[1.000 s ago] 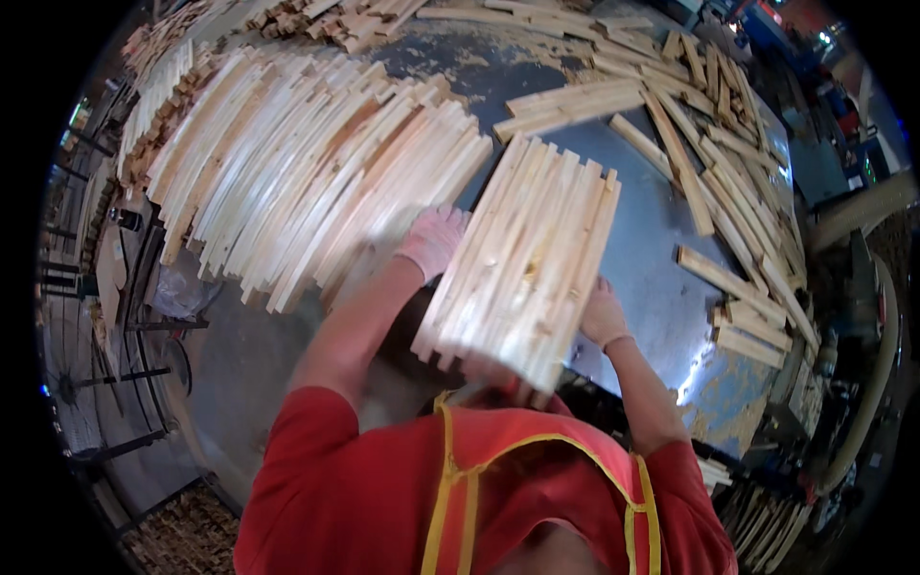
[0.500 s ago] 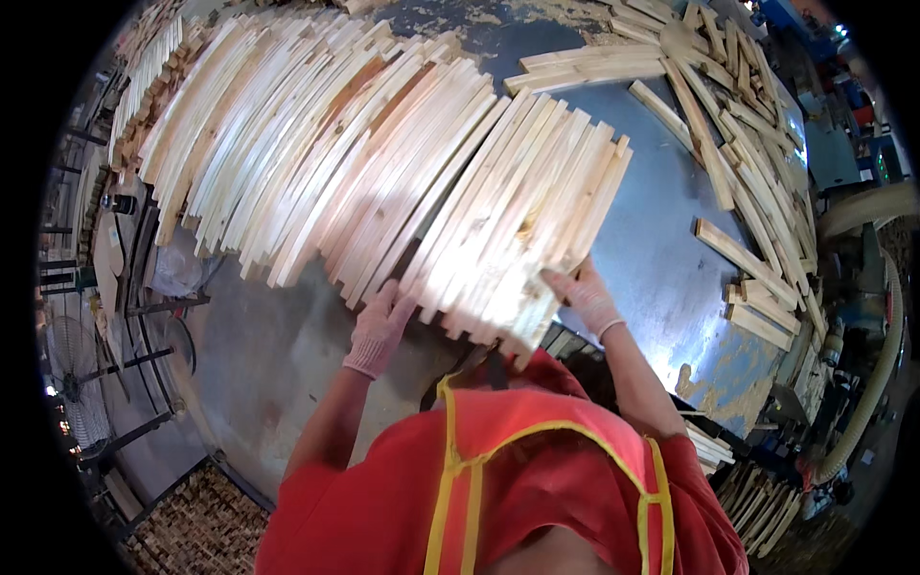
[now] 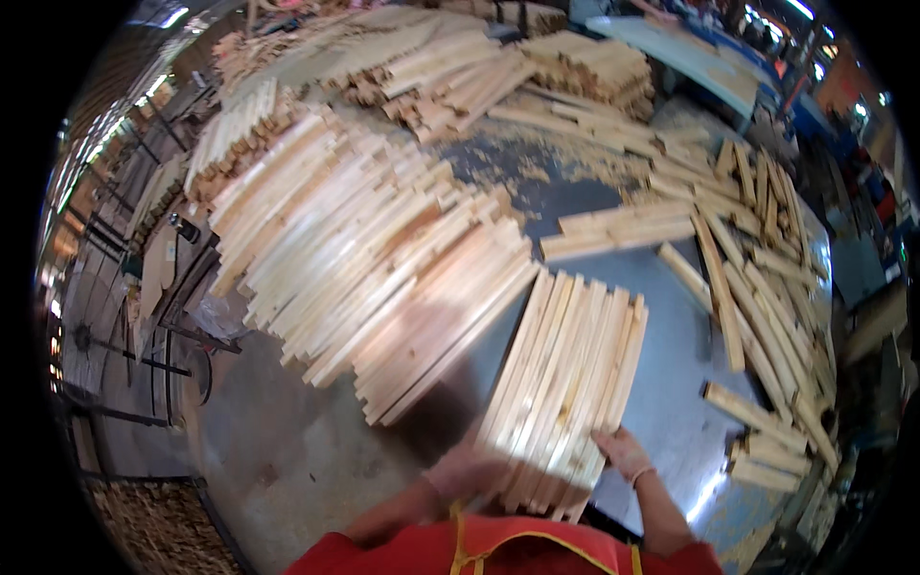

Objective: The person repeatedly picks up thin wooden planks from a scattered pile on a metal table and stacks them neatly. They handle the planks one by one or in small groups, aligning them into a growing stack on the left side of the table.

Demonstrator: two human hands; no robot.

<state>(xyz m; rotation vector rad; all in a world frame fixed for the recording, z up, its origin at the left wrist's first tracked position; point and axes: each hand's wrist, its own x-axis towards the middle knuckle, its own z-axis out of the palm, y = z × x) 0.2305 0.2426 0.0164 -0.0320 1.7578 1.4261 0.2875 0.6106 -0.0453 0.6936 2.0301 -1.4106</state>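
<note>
A small batch of pale wooden strips [image 3: 556, 383] lies side by side in front of me, between my two hands. My left hand [image 3: 465, 470], gloved and smeared by motion, presses against the batch's left edge near its front end. On the opposite edge, my right hand [image 3: 623, 452] grips the strips, its thumb over the top. To the left, parted from the batch by a wedge of bare metal, a much larger row of similar strips [image 3: 355, 259] lies slanted across the table [image 3: 287, 450].
Loose wooden strips [image 3: 757, 316] are heaped along the right side. Short pieces [image 3: 767, 460] lie nearer on that side. Further stacks [image 3: 594, 72] stand at the far end, with sawdust [image 3: 594, 163] before them. A fan [image 3: 91, 355] and metal frames are at the left.
The small batch has come away from the large row, leaving a wider gap. My left hand has shifted right along with its edge. The view has tilted up, showing more of the far end.
</note>
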